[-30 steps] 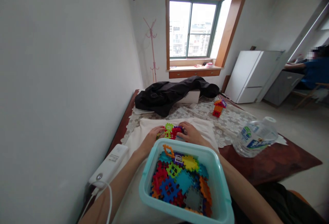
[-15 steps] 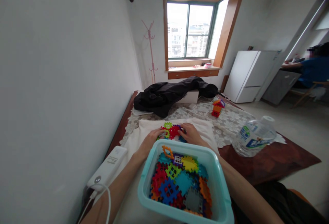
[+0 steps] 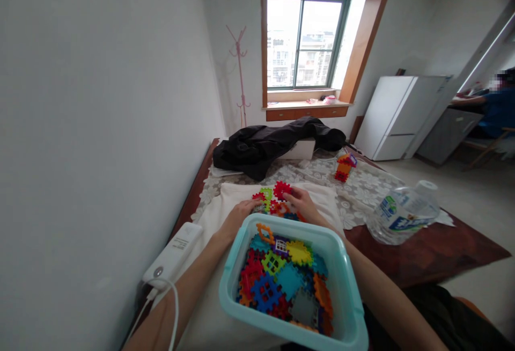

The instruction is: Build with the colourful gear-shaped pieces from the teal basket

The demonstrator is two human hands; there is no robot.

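A small build of interlocking plastic pieces (image 3: 270, 200), red, green and yellow, rests on a white cloth (image 3: 225, 206) just beyond a teal tub. My left hand (image 3: 238, 216) is closed on the build's left side. My right hand (image 3: 302, 204) pinches its right side, fingers up by a red toothed piece (image 3: 282, 189) at the top. The teal tub (image 3: 345, 270) sits in front of me, between my forearms, and holds several loose coloured pieces (image 3: 281, 281).
A white power bank (image 3: 174, 253) with a cable lies at the left. A plastic water bottle (image 3: 404, 212) lies on its side at the right. A small finished block house (image 3: 344, 167) and a black jacket (image 3: 273, 144) lie farther back. A person sits far right.
The build has been tipped up between my hands, and the red toothed piece now stands higher at its top. My right hand rose a little with it.
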